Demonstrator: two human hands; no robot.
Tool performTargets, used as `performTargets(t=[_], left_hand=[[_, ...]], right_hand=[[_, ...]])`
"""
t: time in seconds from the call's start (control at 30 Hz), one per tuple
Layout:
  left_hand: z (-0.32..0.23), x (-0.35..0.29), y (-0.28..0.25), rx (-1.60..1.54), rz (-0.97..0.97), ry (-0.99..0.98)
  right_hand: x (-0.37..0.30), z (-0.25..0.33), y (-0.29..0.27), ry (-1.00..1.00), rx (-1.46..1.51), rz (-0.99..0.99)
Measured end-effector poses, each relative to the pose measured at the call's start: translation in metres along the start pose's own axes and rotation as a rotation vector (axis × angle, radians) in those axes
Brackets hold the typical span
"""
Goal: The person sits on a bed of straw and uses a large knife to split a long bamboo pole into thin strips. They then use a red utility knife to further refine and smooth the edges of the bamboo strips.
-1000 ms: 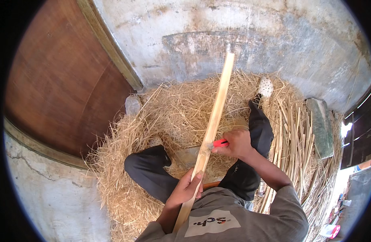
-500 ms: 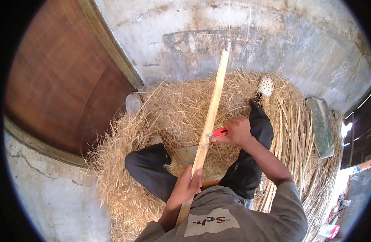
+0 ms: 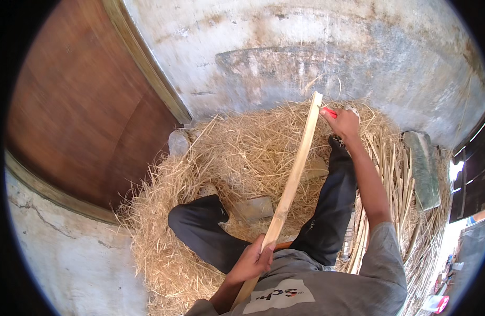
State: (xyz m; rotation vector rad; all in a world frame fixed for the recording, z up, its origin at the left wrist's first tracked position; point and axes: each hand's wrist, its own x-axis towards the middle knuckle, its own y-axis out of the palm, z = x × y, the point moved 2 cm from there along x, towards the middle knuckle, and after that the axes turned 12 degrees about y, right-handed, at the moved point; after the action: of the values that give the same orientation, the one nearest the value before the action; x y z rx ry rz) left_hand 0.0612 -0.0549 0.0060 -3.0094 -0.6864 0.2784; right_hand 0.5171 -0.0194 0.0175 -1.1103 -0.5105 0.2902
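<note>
A long pale bamboo strip runs from my lap up toward the wall. My left hand grips its lower part near my waist. My right hand is stretched out at the strip's far tip and is closed around a red-handled tool, whose blade is hidden against the strip. I sit on a heap of straw-like shavings, with my legs in dark trousers spread to either side of the strip.
A brown wooden door stands at the left beside a stained plaster wall. Several split bamboo strips lie at my right next to a flat grey stone. A small flat block lies between my legs.
My right hand has slid the red-handled tool up along the strip, from about its middle to its far tip. My left hand has kept its grip near my waist.
</note>
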Motion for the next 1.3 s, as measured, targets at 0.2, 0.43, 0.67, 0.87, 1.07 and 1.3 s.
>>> performTargets(t=[0.2, 0.43, 0.67, 0.87, 1.07, 1.3], left_hand=[[0.005, -0.010, 0.015, -0.125, 0.113, -0.038], [0.001, 0.032, -0.015, -0.344, -0.127, -0.098], [0.006, 0.037, -0.014, -0.515, -0.085, -0.008], [0.005, 0.039, -0.009, -0.759, -0.083, -0.043], [0.011, 0.043, -0.008, -1.111, 0.044, -0.057], [0.012, 0.039, -0.011, -1.210, 0.015, -0.034]], right_hand=[[0.072, -0.068, 0.000, 0.329, 0.209, -0.103], [-0.131, 0.006, 0.006, -0.132, 0.383, 0.159], [-0.175, 0.049, -0.007, -0.514, 0.433, 0.044], [-0.188, 0.053, -0.006, -0.684, 0.360, 0.097], [-0.166, 0.057, 0.006, -0.544, 0.420, 0.006], [-0.179, 0.078, -0.011, -0.809, 0.362, -0.038]])
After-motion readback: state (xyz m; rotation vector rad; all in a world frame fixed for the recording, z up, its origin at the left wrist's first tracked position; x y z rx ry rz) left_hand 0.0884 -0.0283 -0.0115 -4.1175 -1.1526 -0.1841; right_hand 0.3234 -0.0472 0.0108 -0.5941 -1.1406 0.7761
